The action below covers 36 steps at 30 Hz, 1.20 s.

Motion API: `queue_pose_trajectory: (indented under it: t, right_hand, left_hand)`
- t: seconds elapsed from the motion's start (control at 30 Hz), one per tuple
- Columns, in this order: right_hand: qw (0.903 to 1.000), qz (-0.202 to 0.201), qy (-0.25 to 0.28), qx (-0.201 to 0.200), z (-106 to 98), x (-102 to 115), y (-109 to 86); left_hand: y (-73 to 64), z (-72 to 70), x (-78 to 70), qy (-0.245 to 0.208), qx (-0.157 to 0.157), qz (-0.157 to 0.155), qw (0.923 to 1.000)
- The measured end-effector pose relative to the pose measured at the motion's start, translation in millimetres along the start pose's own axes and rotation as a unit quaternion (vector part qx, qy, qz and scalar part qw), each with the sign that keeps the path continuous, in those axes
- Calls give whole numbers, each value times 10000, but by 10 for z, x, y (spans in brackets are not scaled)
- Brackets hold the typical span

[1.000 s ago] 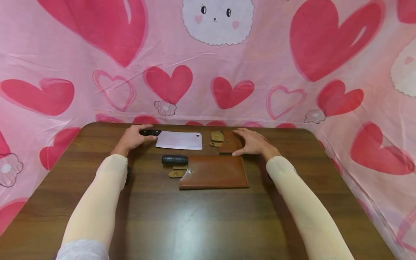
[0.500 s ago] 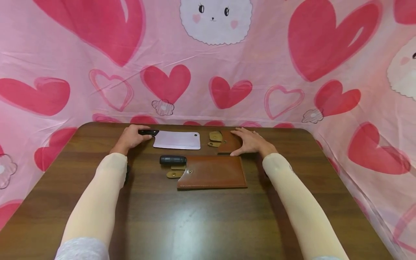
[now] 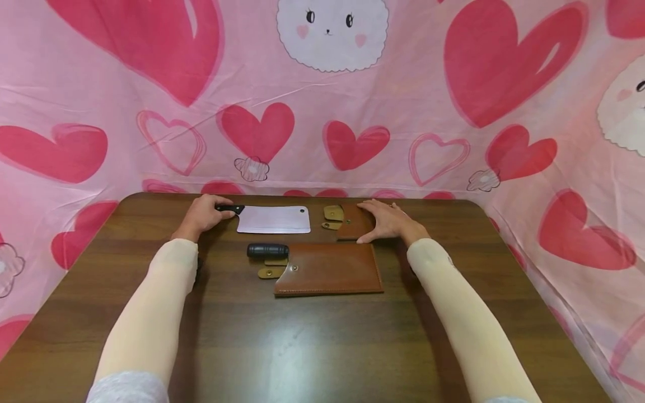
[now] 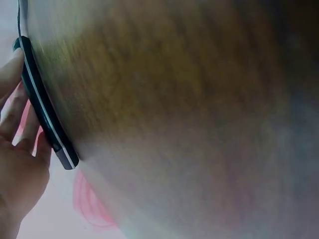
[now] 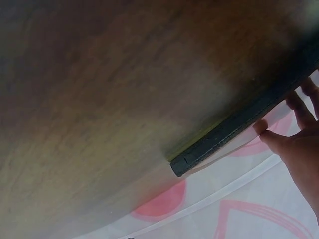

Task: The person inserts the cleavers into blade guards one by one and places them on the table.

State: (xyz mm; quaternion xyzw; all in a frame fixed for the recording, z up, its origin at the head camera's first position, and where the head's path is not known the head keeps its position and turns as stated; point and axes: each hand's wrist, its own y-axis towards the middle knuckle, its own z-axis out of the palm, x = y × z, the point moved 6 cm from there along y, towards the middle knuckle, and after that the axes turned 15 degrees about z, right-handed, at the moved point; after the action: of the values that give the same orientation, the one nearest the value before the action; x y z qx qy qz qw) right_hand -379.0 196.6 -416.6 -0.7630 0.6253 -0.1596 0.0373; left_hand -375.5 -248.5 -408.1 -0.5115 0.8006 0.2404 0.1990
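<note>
A cleaver (image 3: pixel 274 219) with a pale blade and a black riveted handle lies flat near the table's far edge. My left hand (image 3: pixel 200 215) holds its handle (image 4: pixel 42 102) at the left end, thumb on the near side and fingers beyond. To the right is a small brown leather sheath (image 3: pixel 351 225) with tan snap straps. Over its right part rests my right hand (image 3: pixel 390 220), fingers spread and thumb at the near edge. In the right wrist view, the fingertips touch the dark edge of the sheath (image 5: pixel 224 134). Part of the sheath is hidden under that hand.
Nearer me lies a larger brown leather sheath (image 3: pixel 332 268), a black handle (image 3: pixel 267 251) sticking out on its left above tan straps (image 3: pixel 272 272). The wooden table (image 3: pixel 282 347) has a rounded far edge. Pink heart-patterned cloth (image 3: pixel 302 140) hangs right behind it.
The head view has shifted slightly. Both hands, the cleaver and the sheaths stay as they were relative to the table.
</note>
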Motion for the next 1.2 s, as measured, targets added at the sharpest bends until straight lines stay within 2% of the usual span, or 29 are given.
queue_pose_trajectory:
  t: [0.2, 0.57, 0.83, 1.2]
  right_hand:
    - [9999, -74, -19, -128, -4, -9, 10]
    - [9971, -473, -1, -599, -40, -2, 16]
    - [9955, -501, 96, -797, -84, 37, -21]
    - [9924, -513, 261, -1090, -100, 41, -79]
  left_hand:
    - [-3, -8, 26, -38, -85, 37, 10000]
    - [5, -12, 24, -51, -153, 157, 9997]
    - [-10, -68, 13, 20, -217, 237, 9995]
    - [-47, -67, -20, -44, -293, 254, 9992]
